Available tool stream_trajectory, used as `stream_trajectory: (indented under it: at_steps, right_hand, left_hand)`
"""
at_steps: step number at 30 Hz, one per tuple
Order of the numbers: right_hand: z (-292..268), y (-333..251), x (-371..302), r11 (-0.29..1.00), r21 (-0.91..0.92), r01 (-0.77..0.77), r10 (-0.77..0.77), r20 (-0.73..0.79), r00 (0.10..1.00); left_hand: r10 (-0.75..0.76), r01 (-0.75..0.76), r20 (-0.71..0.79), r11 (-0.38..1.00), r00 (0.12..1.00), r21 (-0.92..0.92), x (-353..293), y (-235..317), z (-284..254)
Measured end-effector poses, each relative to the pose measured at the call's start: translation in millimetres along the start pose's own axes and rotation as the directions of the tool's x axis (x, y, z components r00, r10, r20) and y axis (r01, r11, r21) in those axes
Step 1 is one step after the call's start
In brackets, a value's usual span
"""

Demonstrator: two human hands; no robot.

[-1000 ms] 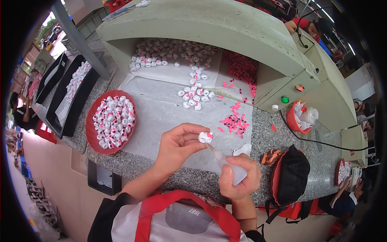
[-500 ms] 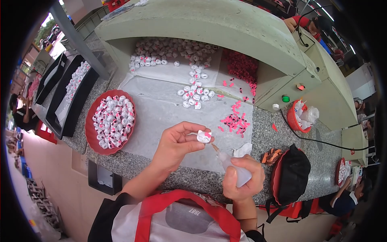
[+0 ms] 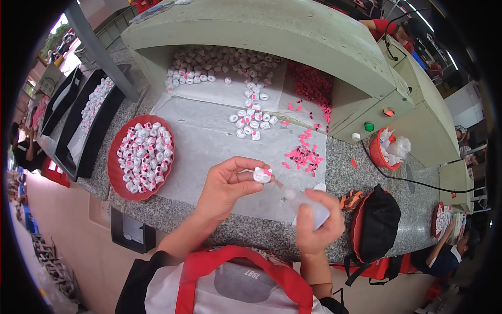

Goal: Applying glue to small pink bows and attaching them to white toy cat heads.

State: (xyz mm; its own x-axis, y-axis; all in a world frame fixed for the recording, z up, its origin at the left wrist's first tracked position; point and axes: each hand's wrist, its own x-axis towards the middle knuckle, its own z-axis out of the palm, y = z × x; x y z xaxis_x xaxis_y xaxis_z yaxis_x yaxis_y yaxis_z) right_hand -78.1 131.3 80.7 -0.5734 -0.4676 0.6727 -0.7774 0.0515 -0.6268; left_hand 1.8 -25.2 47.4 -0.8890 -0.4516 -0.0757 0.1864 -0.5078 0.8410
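Between the thumb and fingertips of my left hand (image 3: 224, 186) is a small white plastic piece with pink markings (image 3: 262, 175). My right hand (image 3: 320, 225) is wrapped round a translucent squeeze bottle (image 3: 310, 205). Its thin brownish nozzle points up and left, with the tip at or very near the right side of the white piece; contact cannot be made out. Beyond my hands, a loose group of similar white pieces (image 3: 253, 123) lies on the white paper (image 3: 204, 141). To its right is a scatter of small pink parts (image 3: 305, 158), some with dark ends.
At the left stands a red scalloped bowl (image 3: 112, 172) heaped with white-and-pink pieces. A pale green open-fronted cabinet (image 3: 261, 31) spans the back, holding more pieces. A small orange-red basket (image 3: 375, 152) and a black cloth bag (image 3: 380, 225) occupy the right. Black trays (image 3: 65, 152) sit far left.
The white piece has turned in my left fingers, so its pink marking shows less. My right hand and the bottle have shifted slightly to the right and tilted.
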Motion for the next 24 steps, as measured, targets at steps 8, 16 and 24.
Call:
stream_trajectory:
  at_steps: [8,16,24]
  right_hand:
    - [42.8,133.1,-29.4,0.616,0.190,-0.765,0.720,0.258,0.644]
    - [54.0,140.9,-15.7,0.764,-0.569,-0.303,0.513,0.251,0.821]
    - [23.3,104.5,-11.7,0.411,0.396,-0.821,0.738,0.385,0.554]
  left_hand:
    - [-0.025,0.025,-0.001,1.000,1.000,-0.012,2.7,-15.4,-15.4]
    - [0.007,-0.009,-0.076,1.000,0.997,-0.019,0.1,-20.1,-7.8]
    - [0.054,-0.052,-0.053,0.998,0.997,0.023,2.0,-24.3,-6.8]
